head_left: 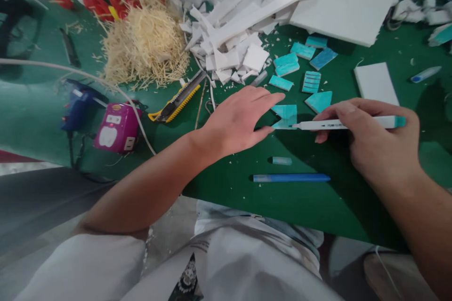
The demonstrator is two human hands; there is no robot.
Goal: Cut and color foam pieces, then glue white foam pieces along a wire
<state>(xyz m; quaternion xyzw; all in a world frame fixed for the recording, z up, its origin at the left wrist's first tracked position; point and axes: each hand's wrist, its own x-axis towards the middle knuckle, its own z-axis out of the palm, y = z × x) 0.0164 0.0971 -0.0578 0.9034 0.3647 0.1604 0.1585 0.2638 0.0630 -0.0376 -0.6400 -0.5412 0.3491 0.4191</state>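
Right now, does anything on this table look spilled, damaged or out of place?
Mostly clutter, no clear damage. Jagged white scraps lie heaped beyond the left hand, like broken offcuts. The straw beside them looks spilled, with loose strands straying onto the green table.

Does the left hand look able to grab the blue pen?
Probably yes: the blue pen lies uncovered, and the left hand seems to hold nothing. Only a small cap lies nearby.

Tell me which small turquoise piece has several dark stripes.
The squarish one just beyond the pointed piece near the right hand; it alone shows several parallel dark lines.
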